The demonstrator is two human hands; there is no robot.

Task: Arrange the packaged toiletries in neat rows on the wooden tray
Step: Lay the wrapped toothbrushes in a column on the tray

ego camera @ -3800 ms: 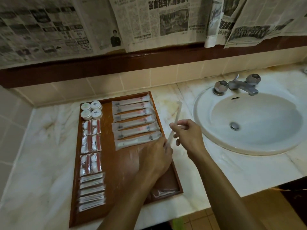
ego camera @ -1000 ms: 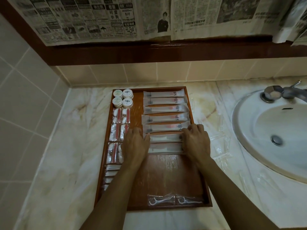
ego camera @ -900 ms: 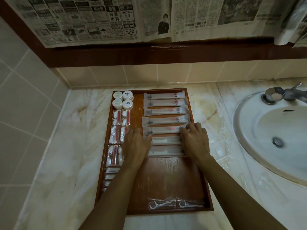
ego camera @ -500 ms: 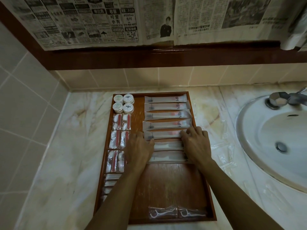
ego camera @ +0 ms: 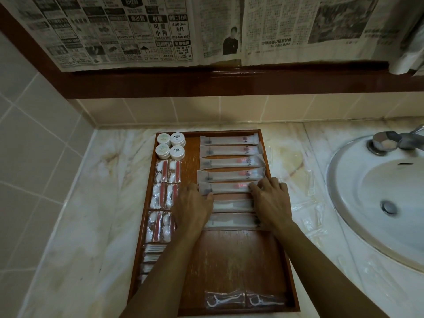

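The wooden tray [ego camera: 231, 255] lies on the marble counter. Several long toothbrush packets [ego camera: 230, 161] form a column on its right half. My left hand [ego camera: 193, 208] rests on the left ends of the nearest packets, and my right hand [ego camera: 270, 203] presses flat on their right ends, fingers straight. The tray's left side holds round white soaps [ego camera: 171, 145], red-and-white vanity packets [ego camera: 166, 195] and small flat packets [ego camera: 152, 253]. Two floss-pick packets [ego camera: 243, 299] lie at the near edge.
Clear plastic packets [ego camera: 312, 216] lie loose on the counter between the tray and the white sink [ego camera: 385, 196]. A chrome tap [ego camera: 394, 141] stands at the far right. Tiled wall closes the left side, and newspaper [ego camera: 160, 31] hangs above the dark wooden rail.
My right hand carried a packet 3.8 s ago; that packet now lies in the column. Both hands have stayed on the nearest packets' ends, with fingertips shifting slightly.
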